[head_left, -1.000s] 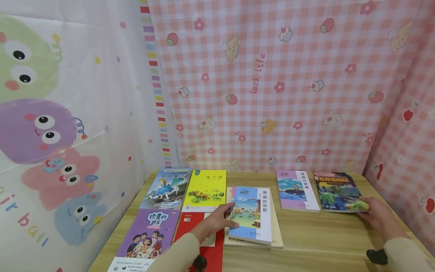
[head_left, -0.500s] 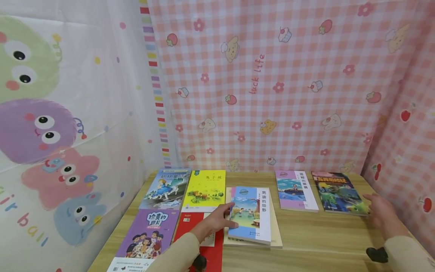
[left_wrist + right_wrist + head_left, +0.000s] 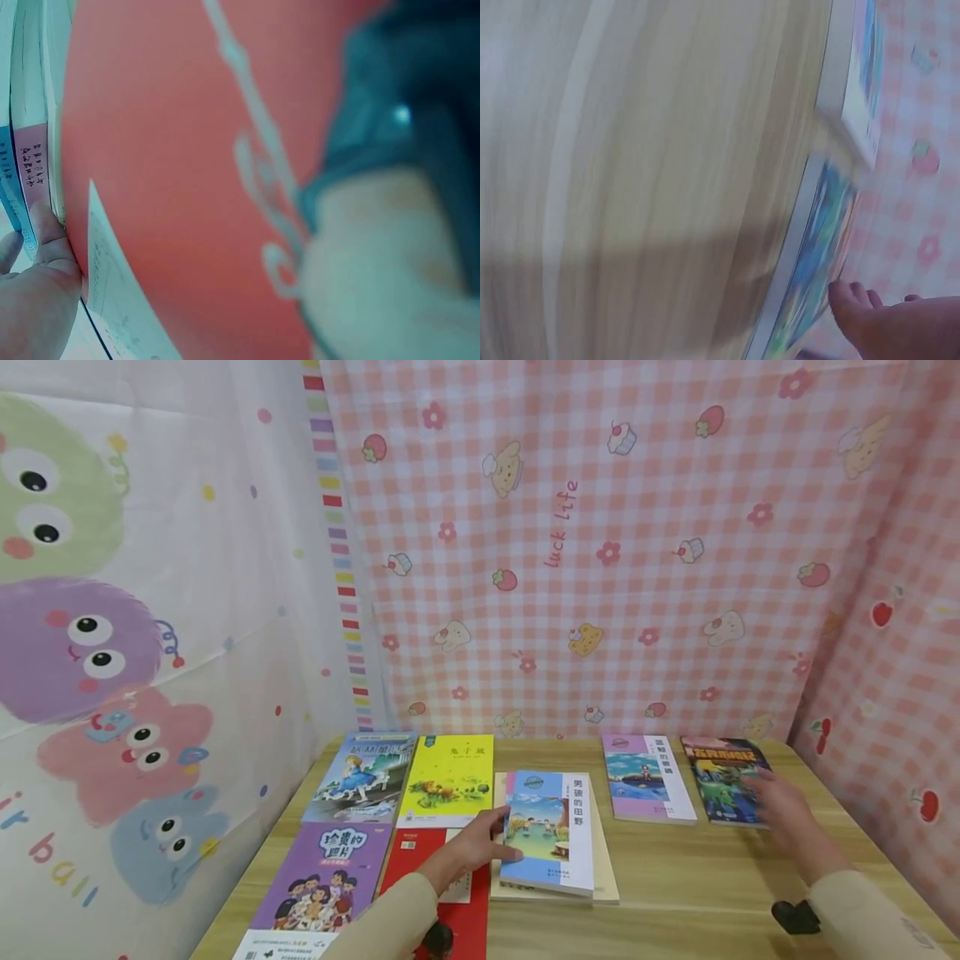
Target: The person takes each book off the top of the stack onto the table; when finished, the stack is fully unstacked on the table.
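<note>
A blue-and-white book (image 3: pixel 551 827) tops a small stack, over a pink-spined book (image 3: pixel 31 161) and a wider cream book (image 3: pixel 606 877). My left hand (image 3: pixel 474 850) touches the stack's left edge, thumb and a finger against the spines. At the back right lies a dark book with a green dinosaur-like cover (image 3: pixel 723 781), beside a purple-and-white book (image 3: pixel 648 778). My right hand (image 3: pixel 787 814), blurred, hovers at the dark book's right side with its fingers loosely extended; whether they touch it cannot be told. In the right wrist view, the fingertips (image 3: pixel 844 292) appear beside that book.
On the left lie a blue book with a girl on it (image 3: pixel 360 779), a yellow book (image 3: pixel 447 781), a purple book (image 3: pixel 326 877) and a red book (image 3: pixel 468 927), partly under my left arm. Patterned cloth (image 3: pixel 592 552) hangs behind the wooden table (image 3: pixel 675 902).
My right hand first held the dark book's lower right corner, then drew off it, and is now farther left over its right side. My left hand has stayed at the stack.
</note>
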Demonstrator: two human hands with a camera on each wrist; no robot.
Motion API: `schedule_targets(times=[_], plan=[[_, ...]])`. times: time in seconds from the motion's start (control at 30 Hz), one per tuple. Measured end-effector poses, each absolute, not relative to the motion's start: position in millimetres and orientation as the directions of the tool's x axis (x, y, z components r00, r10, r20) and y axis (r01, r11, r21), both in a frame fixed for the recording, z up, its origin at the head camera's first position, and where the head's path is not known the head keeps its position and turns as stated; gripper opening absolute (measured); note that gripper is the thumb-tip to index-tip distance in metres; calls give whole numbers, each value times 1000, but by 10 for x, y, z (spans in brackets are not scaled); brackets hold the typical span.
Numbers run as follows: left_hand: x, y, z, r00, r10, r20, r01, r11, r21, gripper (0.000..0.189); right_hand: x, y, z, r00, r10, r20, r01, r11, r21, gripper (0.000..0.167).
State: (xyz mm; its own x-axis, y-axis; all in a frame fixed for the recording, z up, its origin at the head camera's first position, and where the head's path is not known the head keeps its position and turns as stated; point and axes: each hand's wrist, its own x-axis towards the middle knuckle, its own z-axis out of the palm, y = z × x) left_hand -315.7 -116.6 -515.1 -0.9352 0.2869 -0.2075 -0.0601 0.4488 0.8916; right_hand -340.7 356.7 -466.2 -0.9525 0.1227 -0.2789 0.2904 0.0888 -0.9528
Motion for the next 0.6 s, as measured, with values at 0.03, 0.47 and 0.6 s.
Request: schedule_targets(times=[0.03, 0.47, 0.6], plan=[[-3159, -1166, -5153, -935, 287, -209, -62, 448, 892, 87, -3407, 3503, -4658, -958, 88, -271, 278, 82, -957, 76], [-3182, -1190, -5179, -934, 290, -208, -53, 464, 884, 88, -3361, 2563, -4688, -963, -55, -262, 257, 85, -963, 64], [-3181, -1189, -5171, -931, 302, -203, -45, 459, 887, 87, -3313, 2324, -4748, -968, -84, -236, 226, 115, -967, 63]])
